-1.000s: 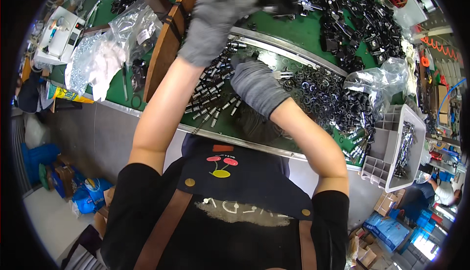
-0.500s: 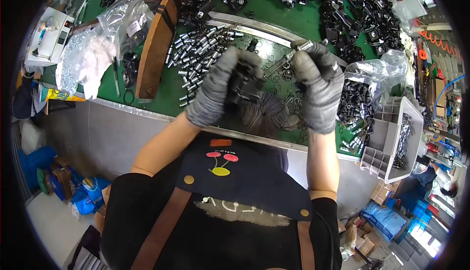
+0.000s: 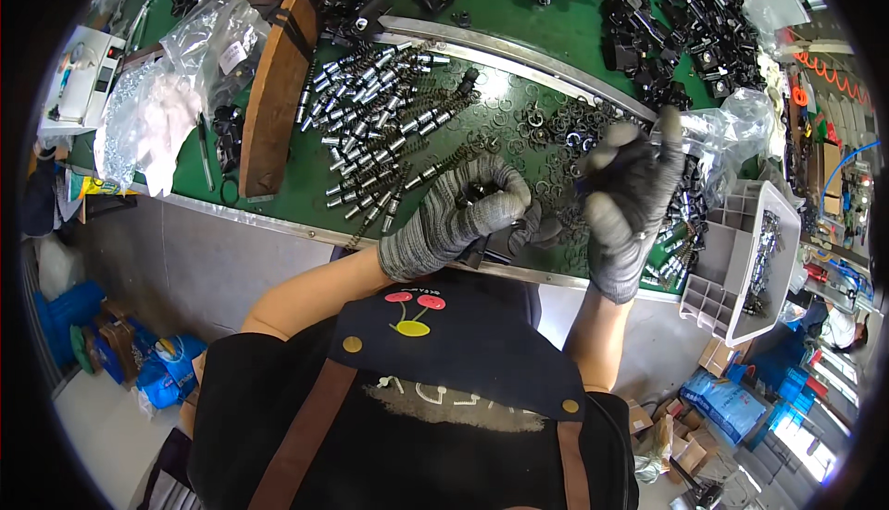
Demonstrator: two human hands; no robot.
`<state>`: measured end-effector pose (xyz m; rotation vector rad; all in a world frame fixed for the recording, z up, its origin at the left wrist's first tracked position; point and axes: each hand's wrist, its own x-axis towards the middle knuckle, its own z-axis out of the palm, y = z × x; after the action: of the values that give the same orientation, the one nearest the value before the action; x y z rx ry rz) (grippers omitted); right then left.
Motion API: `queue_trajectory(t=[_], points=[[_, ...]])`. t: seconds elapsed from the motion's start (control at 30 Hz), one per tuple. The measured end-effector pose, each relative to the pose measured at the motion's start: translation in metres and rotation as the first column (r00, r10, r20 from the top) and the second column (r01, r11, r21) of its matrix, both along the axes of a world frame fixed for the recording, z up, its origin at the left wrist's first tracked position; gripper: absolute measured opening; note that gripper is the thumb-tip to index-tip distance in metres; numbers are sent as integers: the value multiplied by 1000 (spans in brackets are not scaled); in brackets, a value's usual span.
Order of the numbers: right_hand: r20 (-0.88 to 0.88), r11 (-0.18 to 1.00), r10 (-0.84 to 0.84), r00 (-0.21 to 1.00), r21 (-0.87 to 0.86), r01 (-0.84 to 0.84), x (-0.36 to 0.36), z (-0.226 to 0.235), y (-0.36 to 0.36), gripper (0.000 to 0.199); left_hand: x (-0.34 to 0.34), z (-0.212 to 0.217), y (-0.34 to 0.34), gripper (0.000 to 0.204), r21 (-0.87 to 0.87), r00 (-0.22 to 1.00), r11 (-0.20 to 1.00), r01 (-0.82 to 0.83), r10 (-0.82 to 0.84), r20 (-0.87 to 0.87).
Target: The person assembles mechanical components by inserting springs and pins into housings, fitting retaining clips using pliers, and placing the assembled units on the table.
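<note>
My left hand (image 3: 454,221), in a grey knitted glove, is curled round a black part near the table's front edge. Most of that part is hidden by the fingers, so its shape cannot be made out. My right hand (image 3: 632,205), gloved alike, hovers to the right with fingers spread and nothing visible in it. Beyond my left hand lies a heap of silver pins with dark springs (image 3: 375,130). Between and beyond the hands are scattered small metal rings (image 3: 519,140). Black parts with silver pins (image 3: 681,197) lie just right of my right hand.
A metal strip (image 3: 482,44) crosses the green tabletop (image 3: 532,24), with black metal assemblies (image 3: 676,38) piled beyond. A wooden board (image 3: 273,93) stands at left beside plastic bags (image 3: 208,47). A grey compartment tray (image 3: 732,260) sits at the right edge.
My left hand has come down nearer the table's front edge with the black part. My right hand has opened and moved slightly right and down; the silver pin with spring no longer shows in it.
</note>
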<state>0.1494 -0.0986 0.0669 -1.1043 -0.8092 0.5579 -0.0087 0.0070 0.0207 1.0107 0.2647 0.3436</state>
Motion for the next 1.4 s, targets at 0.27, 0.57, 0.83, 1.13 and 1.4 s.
queue_trajectory(t=[0.27, 0.57, 0.83, 1.13, 1.4], points=[[-112, 958, -195, 974, 191, 214, 0, -46, 31, 85, -2, -8, 2, 25, -90, 987, 991, 100, -88, 131], [-65, 916, -343, 937, 199, 349, 17, -64, 37, 68, -3, -7, 3, 22, -176, 983, 977, 118, -90, 161], [-85, 834, -512, 855, 191, 518, 7, -55, 21, 57, 1, -5, 3, 22, -166, 982, 976, 138, -113, 151], [691, 963, 110, 714, -253, 96, -32, 9, -5, 33, 1, -16, -12, 45, -165, 996, 986, 1, 13, 87], [729, 921, 285, 623, -389, 34, -35, 11, -17, 35, 7, -37, -20, 60, -257, 972, 966, 18, 44, 231]])
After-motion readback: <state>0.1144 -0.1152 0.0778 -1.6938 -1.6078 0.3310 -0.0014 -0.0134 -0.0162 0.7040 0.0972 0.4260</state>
